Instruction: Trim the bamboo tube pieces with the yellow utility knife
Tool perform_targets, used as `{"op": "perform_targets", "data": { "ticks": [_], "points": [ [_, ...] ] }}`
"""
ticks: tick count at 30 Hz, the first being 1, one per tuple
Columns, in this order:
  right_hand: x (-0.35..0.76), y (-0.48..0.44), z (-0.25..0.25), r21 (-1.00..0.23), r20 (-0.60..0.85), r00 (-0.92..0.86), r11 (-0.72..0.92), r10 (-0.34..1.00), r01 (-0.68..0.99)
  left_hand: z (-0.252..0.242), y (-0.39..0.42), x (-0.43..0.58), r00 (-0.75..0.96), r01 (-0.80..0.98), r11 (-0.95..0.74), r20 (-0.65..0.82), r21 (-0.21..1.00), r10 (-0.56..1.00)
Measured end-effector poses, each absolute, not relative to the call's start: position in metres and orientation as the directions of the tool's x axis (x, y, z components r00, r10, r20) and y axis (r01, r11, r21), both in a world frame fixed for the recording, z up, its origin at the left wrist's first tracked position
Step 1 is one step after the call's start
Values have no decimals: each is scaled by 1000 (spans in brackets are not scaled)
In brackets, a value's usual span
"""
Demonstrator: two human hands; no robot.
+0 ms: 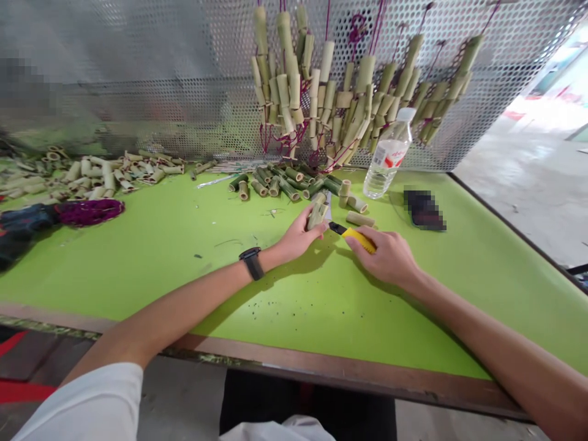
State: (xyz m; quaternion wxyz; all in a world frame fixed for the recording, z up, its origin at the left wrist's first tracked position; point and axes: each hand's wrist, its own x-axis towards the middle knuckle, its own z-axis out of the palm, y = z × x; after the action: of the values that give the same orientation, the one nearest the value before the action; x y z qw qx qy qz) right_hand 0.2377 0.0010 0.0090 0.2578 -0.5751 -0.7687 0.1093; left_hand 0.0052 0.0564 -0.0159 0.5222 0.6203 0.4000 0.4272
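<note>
My left hand (299,236) is closed around a short piece of bamboo (316,214), held above the green table. In my right hand (388,254) is a yellow utility knife (359,239), its black front end pointing left and its blade out beside the bamboo. Whether the blade touches the bamboo, I cannot tell. Just beyond my hands lie a few loose, pale bamboo pieces (359,218). Behind them is a pile of darker green bamboo tubes (289,184).
A clear water bottle (390,156) stands at the back right, with a blurred dark object (423,209) beside it. Bamboo strings (321,92) hang on a perforated metal panel (184,98). Cut bamboo (108,174) and purple cord (92,212) lie left on the green table (160,263).
</note>
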Motion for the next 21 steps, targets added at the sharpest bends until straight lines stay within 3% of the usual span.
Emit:
{"op": "perform_targets", "data": {
  "ticks": [6,16,21],
  "points": [
    [234,-1,10,-456,191,-207,273,960,847,-9,51,3,395,158,-140,67,978,916],
    [235,0,10,-477,180,-215,276,960,834,-7,49,4,490,151,-173,78,973,868],
    [233,-3,10,-411,223,-160,241,962,879,-9,51,5,480,157,-184,88,970,873]
  ]
}}
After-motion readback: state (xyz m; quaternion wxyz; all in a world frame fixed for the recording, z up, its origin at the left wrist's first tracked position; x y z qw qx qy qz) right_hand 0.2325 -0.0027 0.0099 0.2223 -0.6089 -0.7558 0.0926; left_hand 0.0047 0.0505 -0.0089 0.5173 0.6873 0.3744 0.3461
